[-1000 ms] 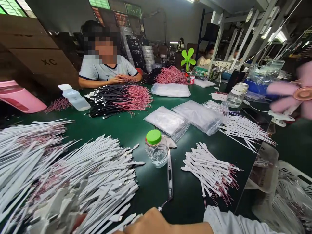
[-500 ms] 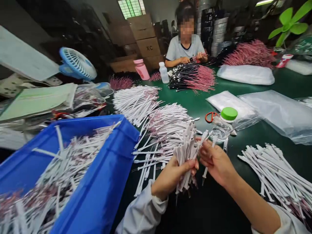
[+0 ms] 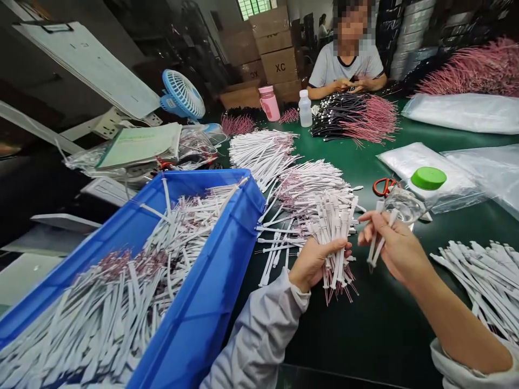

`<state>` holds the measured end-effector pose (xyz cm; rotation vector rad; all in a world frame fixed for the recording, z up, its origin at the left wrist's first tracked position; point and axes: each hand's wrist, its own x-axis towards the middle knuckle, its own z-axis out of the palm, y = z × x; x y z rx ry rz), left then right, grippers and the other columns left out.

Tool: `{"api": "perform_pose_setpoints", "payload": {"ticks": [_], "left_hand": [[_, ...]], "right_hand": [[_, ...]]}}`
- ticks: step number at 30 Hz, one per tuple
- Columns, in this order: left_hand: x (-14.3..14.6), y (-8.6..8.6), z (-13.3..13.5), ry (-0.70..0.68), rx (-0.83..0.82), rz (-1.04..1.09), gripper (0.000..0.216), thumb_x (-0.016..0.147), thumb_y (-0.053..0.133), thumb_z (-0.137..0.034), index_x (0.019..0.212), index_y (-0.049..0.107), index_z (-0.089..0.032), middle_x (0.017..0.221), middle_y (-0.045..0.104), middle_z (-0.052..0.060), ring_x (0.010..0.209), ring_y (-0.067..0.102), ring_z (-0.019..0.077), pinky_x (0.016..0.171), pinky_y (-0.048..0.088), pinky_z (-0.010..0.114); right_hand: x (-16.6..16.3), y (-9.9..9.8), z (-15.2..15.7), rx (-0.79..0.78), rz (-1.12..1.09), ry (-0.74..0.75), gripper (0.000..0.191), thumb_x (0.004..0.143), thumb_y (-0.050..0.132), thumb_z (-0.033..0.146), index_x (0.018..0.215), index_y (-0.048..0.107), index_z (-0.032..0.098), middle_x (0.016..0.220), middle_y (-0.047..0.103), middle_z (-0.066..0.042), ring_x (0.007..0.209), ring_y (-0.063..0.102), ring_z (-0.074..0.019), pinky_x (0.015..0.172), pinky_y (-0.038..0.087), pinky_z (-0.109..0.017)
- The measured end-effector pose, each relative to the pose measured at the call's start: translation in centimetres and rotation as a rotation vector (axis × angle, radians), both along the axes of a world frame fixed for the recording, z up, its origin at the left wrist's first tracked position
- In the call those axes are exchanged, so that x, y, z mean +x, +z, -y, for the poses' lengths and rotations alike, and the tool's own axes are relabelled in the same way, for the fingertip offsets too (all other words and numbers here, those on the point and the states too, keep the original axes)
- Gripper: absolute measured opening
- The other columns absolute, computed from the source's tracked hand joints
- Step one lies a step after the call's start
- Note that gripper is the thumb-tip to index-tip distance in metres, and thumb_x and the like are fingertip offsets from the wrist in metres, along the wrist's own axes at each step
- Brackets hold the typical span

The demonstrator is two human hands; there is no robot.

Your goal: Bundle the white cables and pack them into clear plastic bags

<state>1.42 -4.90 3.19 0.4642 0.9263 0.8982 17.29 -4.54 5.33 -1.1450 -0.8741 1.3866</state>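
My left hand [image 3: 310, 265] is closed around a bundle of white sleeved wire leads [image 3: 334, 224], held roughly upright with thin pinkish wires hanging below the fist. To its right, a short gap away, my right hand [image 3: 399, 246] pinches a couple of white sleeved wire leads [image 3: 379, 246] between thumb and fingers, their lower ends tilted down. Behind the left hand lies a pile of similar white leads [image 3: 312, 183], with a few strays beside it. Another pile of white leads [image 3: 482, 270] rests on the table to the right of my right forearm.
A deep blue bin [image 3: 194, 302] full of white leads stands at left. Beyond my right hand are a clear jar with a green lid [image 3: 428, 178], orange-handled scissors [image 3: 383, 187] and plastic bags [image 3: 466, 113]. A co-worker [image 3: 346, 70] sits across, behind black-and-pink wires [image 3: 357, 119].
My right hand has drawn away to the right from the bundle, holding a couple of leads. The bundle in my left hand faces the camera more. The view has swung left.
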Motion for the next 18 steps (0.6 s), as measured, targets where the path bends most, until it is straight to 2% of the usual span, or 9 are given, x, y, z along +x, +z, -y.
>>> {"api": "perform_pose_setpoints", "payload": {"ticks": [3, 6, 8, 11, 15, 18], "left_hand": [[0.24, 0.27, 0.22, -0.026, -0.007, 0.017, 0.036, 0.058, 0.084, -0.023, 0.086, 0.066, -0.011, 0.071, 0.068, 0.004, 0.06, 0.064, 0.0127, 0.058, 0.052, 0.022], [0.32, 0.41, 0.37, -0.077, 0.006, 0.003, 0.034, 0.06, 0.083, -0.023, 0.086, 0.066, -0.01, 0.069, 0.067, 0.005, 0.057, 0.063, 0.0122, 0.055, 0.051, 0.021], [0.39, 0.39, 0.44, -0.101, 0.016, -0.004, 0.032, 0.061, 0.082, -0.023, 0.085, 0.065, -0.01, 0.069, 0.067, 0.005, 0.057, 0.063, 0.0124, 0.056, 0.051, 0.022], [0.52, 0.17, 0.5, -0.106, 0.017, 0.008, 0.033, 0.063, 0.082, -0.023, 0.088, 0.066, -0.009, 0.073, 0.068, 0.007, 0.063, 0.065, 0.0145, 0.061, 0.053, 0.024], [0.67, -0.23, 0.49, -0.067, 0.008, -0.016, 0.037, 0.065, 0.08, -0.023, 0.097, 0.066, -0.01, 0.078, 0.07, 0.009, 0.066, 0.066, 0.0159, 0.062, 0.053, 0.024], [0.73, -0.43, 0.48, -0.055, -0.012, -0.038, 0.034, 0.065, 0.08, -0.022, 0.093, 0.066, -0.009, 0.074, 0.069, 0.008, 0.062, 0.065, 0.0155, 0.058, 0.052, 0.024]], "right_hand": [[-0.67, -1.08, -0.24, -0.136, -0.183, 0.051, 0.032, 0.077, 0.068, 0.046, 0.09, 0.059, 0.018, 0.057, 0.045, 0.005, 0.042, 0.032, -0.0042, 0.04, 0.026, -0.018], [-0.48, -0.91, -0.41, -0.177, -0.274, 0.067, 0.031, 0.074, 0.073, 0.039, 0.09, 0.06, 0.016, 0.056, 0.041, 0.007, 0.042, 0.021, -0.0016, 0.038, 0.016, -0.016], [-0.22, -0.69, -0.5, -0.179, -0.293, 0.076, 0.031, 0.071, 0.076, 0.035, 0.087, 0.06, 0.015, 0.053, 0.034, 0.009, 0.042, 0.018, -0.0015, 0.037, 0.014, -0.015], [-0.09, -0.64, -0.59, -0.141, -0.28, 0.021, 0.032, 0.065, 0.082, 0.029, 0.073, 0.054, 0.016, 0.051, 0.027, 0.011, 0.041, 0.017, -0.0014, 0.037, 0.012, -0.016], [-0.29, -0.69, -0.59, -0.076, -0.23, -0.038, 0.038, 0.064, 0.083, 0.028, 0.066, 0.046, 0.017, 0.053, 0.028, 0.01, 0.04, 0.019, -0.0008, 0.038, 0.015, -0.018], [-0.33, -0.66, -0.49, -0.038, -0.182, -0.04, 0.037, 0.066, 0.082, 0.031, 0.067, 0.048, 0.017, 0.055, 0.029, 0.009, 0.041, 0.021, -0.001, 0.038, 0.016, -0.018]]}}
